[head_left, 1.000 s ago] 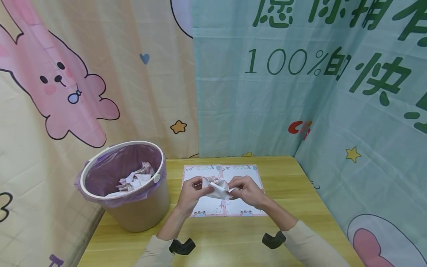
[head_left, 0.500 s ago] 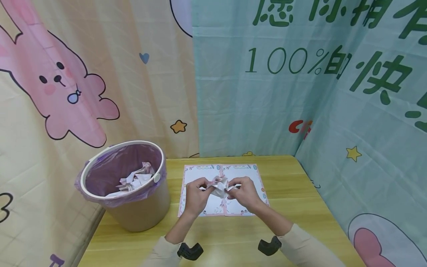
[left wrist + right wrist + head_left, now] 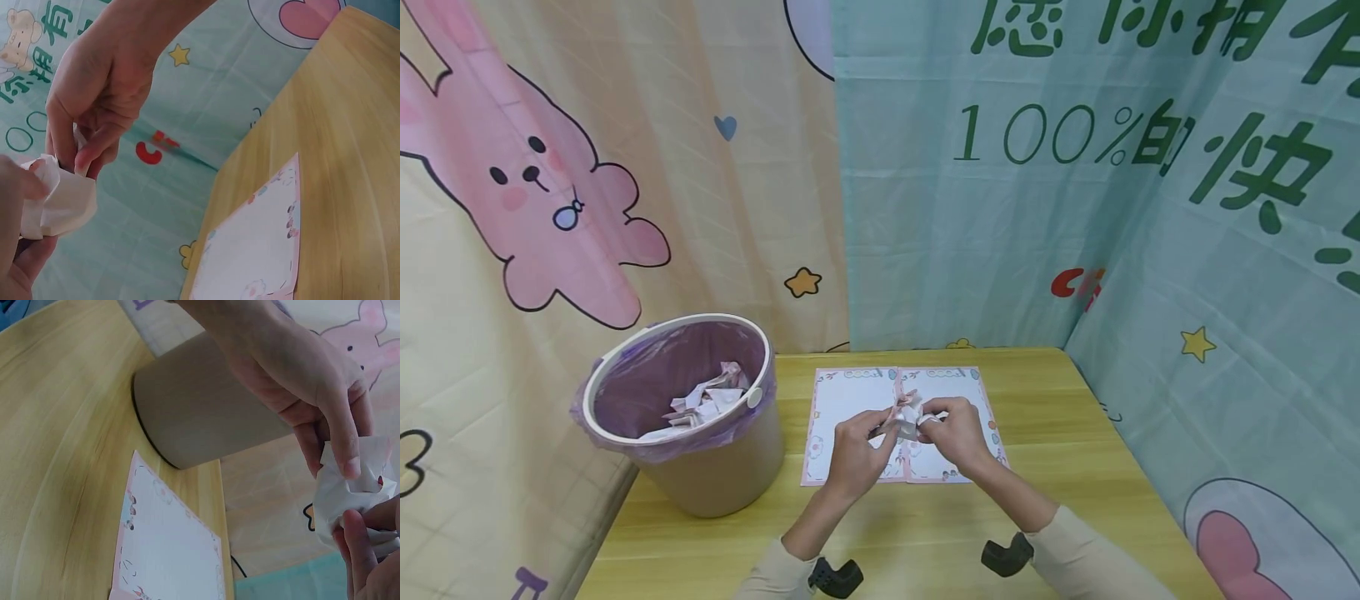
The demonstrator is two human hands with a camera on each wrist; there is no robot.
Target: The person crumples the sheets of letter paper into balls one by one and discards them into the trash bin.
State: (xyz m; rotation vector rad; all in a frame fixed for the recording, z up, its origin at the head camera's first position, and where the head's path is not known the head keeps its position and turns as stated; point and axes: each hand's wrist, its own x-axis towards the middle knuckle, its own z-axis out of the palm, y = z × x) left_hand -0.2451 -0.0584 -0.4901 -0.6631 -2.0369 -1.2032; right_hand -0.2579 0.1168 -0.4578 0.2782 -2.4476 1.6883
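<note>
Head view: bunched smaller and narrower than a second ago, with the left hand brought in closer to the right hand — suggests crumpling further along; pinched between the curled fingers of both, crumpled paper held above two bordered sheets on the worktop; to the left, a lined bin with more crushed paper inside, bottom hidden beneath; hard to make out how the held folds run, with knuckles covering both ends.

Left wrist view: at the top, the right hand gripping a twisted end of the paper; at the left edge, the left hand cut off, with thumb and fingers around the white bulk; palm-side contact impossible to see.

Right wrist view: from above, the left hand pinching the far side; at lower right, the right hand partly out of frame — fingers narrow on the paper; no sight of the bin's mouth here.
</note>
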